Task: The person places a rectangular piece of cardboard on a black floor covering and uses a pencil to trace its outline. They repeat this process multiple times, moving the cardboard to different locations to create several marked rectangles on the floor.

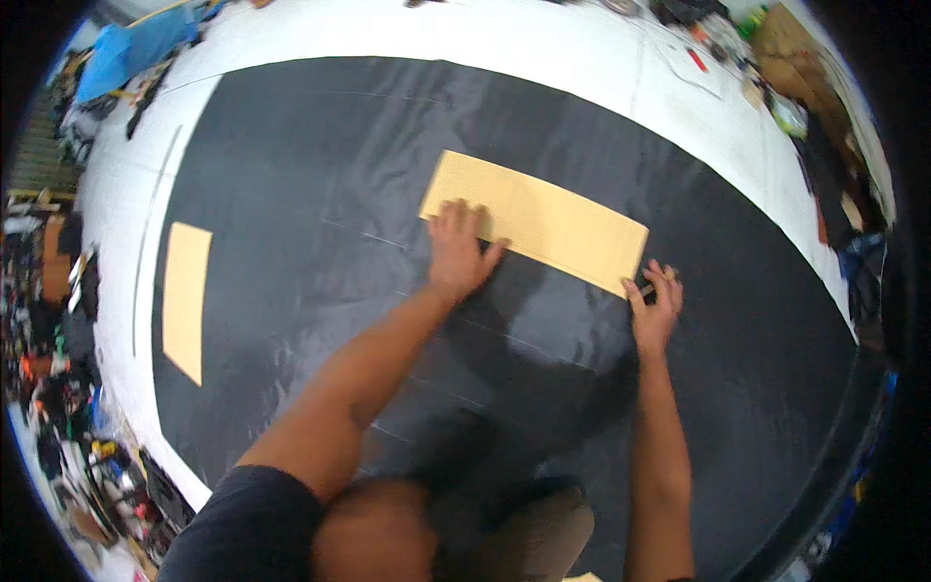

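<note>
A tan rectangular panel (543,213) lies flat and slightly slanted on a large black sheet (281,175). My left hand (458,262) rests on the panel's near left edge, fingers spread over it and the thumb out to the side. At the near right corner, my right hand (658,315) has its thumb and curled fingers close together around something small, too blurred to name. Thin pale lines (529,341) run across the sheet on the near side of the panel. A second tan piece (184,306), with slanted ends, lies at the sheet's left edge.
A white surface (320,34) borders the sheet. Mixed clutter lines the left side, with a blue plastic bag (136,53) at the far left. A brown cardboard piece (790,58) and other items stand at the far right. My knees (378,533) show at the near edge.
</note>
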Action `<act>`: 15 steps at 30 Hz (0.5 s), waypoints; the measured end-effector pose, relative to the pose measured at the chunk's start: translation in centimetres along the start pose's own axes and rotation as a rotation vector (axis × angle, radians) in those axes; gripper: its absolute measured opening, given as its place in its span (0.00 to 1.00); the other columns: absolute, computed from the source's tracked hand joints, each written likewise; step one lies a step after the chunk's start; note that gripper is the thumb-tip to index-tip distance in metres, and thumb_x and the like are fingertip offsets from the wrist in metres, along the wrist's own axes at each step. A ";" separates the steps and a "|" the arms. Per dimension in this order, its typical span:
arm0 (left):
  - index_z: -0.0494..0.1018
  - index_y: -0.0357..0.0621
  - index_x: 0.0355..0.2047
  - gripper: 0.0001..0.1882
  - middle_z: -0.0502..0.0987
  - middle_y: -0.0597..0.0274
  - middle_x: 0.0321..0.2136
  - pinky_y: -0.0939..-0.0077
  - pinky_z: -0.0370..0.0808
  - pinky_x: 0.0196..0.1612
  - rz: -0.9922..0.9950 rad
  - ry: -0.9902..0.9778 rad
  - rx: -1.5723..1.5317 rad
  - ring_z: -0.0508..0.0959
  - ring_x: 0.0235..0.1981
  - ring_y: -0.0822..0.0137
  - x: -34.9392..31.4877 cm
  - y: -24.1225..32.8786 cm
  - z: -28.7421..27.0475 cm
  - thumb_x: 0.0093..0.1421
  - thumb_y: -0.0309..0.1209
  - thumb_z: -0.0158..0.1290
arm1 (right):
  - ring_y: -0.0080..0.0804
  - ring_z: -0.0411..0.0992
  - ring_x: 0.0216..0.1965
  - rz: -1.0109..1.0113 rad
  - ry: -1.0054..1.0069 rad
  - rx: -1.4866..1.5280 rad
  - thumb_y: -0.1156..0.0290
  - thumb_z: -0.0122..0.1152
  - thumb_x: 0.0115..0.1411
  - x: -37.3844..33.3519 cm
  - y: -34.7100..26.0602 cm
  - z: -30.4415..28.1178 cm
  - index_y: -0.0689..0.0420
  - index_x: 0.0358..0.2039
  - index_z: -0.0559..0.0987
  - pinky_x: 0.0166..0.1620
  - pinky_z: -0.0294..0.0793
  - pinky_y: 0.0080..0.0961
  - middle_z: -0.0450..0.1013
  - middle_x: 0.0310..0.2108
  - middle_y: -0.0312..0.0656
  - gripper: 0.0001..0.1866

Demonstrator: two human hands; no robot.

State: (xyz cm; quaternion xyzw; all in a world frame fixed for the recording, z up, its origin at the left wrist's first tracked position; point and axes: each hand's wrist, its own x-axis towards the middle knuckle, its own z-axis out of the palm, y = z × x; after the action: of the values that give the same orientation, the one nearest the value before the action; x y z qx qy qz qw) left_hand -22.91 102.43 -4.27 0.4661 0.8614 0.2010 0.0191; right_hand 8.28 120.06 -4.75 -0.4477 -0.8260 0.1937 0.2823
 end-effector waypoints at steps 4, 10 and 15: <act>0.68 0.39 0.61 0.51 0.65 0.39 0.59 0.37 0.56 0.66 -0.046 -0.172 0.047 0.61 0.65 0.39 1.2 2.1 -1.7 0.51 0.67 0.61 | 0.48 0.66 0.65 0.018 0.004 -0.024 0.57 0.78 0.51 0.0 0.1 -0.4 0.56 0.43 0.83 0.70 0.53 0.53 0.79 0.55 0.39 0.22; 0.62 0.45 0.66 0.59 0.64 0.37 0.59 0.39 0.62 0.62 -0.113 -0.366 0.145 0.62 0.62 0.35 3.2 3.7 -2.8 0.43 0.70 0.65 | 0.47 0.65 0.66 0.049 0.002 -0.013 0.54 0.78 0.50 0.0 0.7 -0.6 0.54 0.43 0.82 0.71 0.51 0.53 0.78 0.56 0.38 0.24; 0.55 0.60 0.72 0.62 0.57 0.35 0.65 0.29 0.61 0.62 -0.170 -0.461 0.142 0.57 0.66 0.31 4.2 2.7 -3.4 0.40 0.70 0.67 | 0.47 0.65 0.66 0.095 -0.033 -0.016 0.57 0.77 0.51 0.4 -0.5 -0.2 0.55 0.45 0.83 0.71 0.52 0.51 0.78 0.56 0.40 0.23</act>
State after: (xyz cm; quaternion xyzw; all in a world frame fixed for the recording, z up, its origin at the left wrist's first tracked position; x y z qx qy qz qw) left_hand -23.85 106.07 0.46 0.4257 0.8823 0.0261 0.1992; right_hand 7.95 120.12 -4.20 -0.4853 -0.8099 0.2078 0.2555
